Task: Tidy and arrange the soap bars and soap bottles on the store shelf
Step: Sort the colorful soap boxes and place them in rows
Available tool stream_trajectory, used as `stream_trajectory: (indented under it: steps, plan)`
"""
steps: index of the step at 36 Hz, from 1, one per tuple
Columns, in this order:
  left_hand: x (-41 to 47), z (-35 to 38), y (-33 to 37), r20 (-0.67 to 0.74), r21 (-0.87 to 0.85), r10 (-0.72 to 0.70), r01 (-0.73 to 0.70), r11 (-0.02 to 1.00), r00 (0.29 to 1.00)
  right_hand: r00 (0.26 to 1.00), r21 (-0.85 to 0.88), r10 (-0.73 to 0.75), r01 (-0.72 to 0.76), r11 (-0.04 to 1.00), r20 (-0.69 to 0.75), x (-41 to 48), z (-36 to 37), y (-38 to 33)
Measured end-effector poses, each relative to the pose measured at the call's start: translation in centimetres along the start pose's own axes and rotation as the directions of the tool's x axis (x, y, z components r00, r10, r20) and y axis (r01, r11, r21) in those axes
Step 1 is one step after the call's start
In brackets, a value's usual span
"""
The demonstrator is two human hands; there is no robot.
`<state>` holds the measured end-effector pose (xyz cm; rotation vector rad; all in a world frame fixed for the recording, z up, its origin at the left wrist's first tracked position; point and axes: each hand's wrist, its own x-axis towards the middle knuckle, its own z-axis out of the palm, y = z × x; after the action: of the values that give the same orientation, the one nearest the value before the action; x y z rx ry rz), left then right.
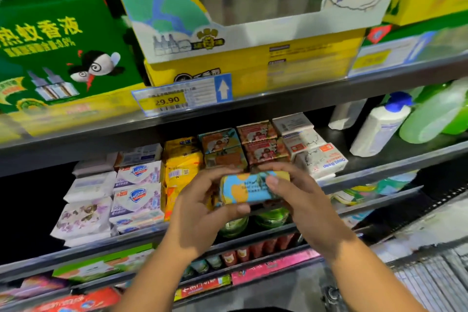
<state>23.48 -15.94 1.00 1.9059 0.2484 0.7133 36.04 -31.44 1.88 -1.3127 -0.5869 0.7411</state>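
Observation:
Both hands hold one blue and orange soap bar box (pixel 249 189) in front of the middle shelf. My left hand (pixel 202 208) grips its left end, thumb underneath. My right hand (pixel 301 197) grips its right end, thumb over the front. Behind it on the shelf stand stacked soap bars: orange and teal boxes (pixel 220 140), red-brown boxes (pixel 263 143), white goat soap boxes (pixel 316 157), yellow packs (pixel 181 167), white and blue Safeguard packs (pixel 138 185) and lilac packs (pixel 86 213). A white bottle with a blue cap (pixel 379 126) and green bottles (pixel 435 114) stand at the right.
The upper shelf carries a green carton (pixel 58 50) and yellow cartons (pixel 253 7), with a 29.90 price tag (pixel 182 95) on its edge. Lower shelves hold green jars (pixel 271 218), small red bottles and flat packs. A grey metal surface lies at the lower right.

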Motion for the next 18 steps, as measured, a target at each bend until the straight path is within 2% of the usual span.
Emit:
stream_trajectory:
  steps: [4,7,12,18]
  plan:
    - [-0.2,2.1,1.4,-0.127,-0.203,-0.114,0.087,0.975,0.985,0.994,0.073,0.045,-0.053,0.996,0.096,-0.5,-0.1,0.1]
    - [-0.6,2.9,1.9,-0.183,-0.393,-0.239,0.152,0.907,0.954,0.993,0.056,0.065,-0.071,0.996,0.096,-0.8,-0.1,-0.3]
    - [-1.2,2.9,2.9,-0.203,-0.256,-0.302,0.247,0.934,0.931,0.998,0.036,0.057,-0.058,0.998,0.027,-1.0,0.4,-0.2]
    - [-2.1,2.2,2.3,-0.015,-0.317,-0.312,0.292,0.902,0.950,0.991,0.095,0.084,-0.074,0.993,-0.102,-1.0,0.9,-0.3]
